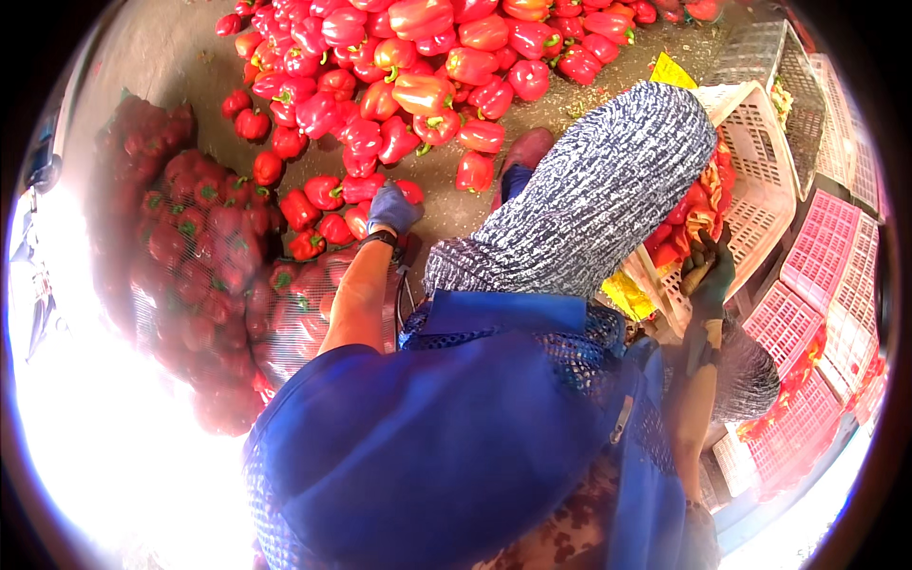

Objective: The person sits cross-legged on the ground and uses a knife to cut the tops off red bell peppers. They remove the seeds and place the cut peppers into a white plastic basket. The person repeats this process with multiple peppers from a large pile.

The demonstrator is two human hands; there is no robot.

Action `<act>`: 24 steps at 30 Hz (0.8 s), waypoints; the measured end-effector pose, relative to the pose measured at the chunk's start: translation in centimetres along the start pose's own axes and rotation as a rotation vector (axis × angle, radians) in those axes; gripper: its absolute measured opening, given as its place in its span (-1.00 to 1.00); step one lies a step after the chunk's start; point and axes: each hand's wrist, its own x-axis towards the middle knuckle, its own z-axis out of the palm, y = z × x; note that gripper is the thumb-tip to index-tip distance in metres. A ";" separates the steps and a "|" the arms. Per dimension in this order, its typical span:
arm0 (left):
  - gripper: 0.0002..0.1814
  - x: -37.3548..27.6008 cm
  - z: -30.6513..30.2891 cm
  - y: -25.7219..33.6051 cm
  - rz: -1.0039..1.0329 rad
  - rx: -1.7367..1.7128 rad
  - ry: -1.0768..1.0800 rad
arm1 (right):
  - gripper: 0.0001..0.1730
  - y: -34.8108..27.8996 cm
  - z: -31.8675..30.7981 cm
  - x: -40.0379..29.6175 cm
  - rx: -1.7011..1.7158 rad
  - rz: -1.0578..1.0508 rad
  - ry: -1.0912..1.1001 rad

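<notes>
My left hand, in a blue-grey glove, reaches down among red bell peppers on the floor. Its fingers are bent, and what lies under them is hidden. A dark glove covers my right hand, low over a light plastic crate on my right. Its fingers are curled beside a small tan shape that is too unclear to name. Red pepper pieces lie in the crate, some paler and crumpled. Part of the crate is hidden behind my patterned trouser leg.
A large heap of red bell peppers covers the floor ahead. Filled mesh sacks stand on my left, one mesh sack close by my left forearm. Pink crates line the right side, near a grey crate.
</notes>
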 end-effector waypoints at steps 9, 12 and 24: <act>-0.40 -2.2 -9.1 4.0 0.189 -1.482 -0.170 | -0.55 -2.1 0.9 -3.0 0.023 -0.185 -0.223; -0.43 -4.1 -18.2 11.1 0.479 -1.642 -0.290 | -0.50 -2.9 1.3 -4.7 -0.094 -0.336 -0.219; -0.48 -23.9 -23.5 38.7 1.635 -0.329 -0.504 | -0.49 -5.9 1.4 -16.1 -0.095 -0.545 -0.536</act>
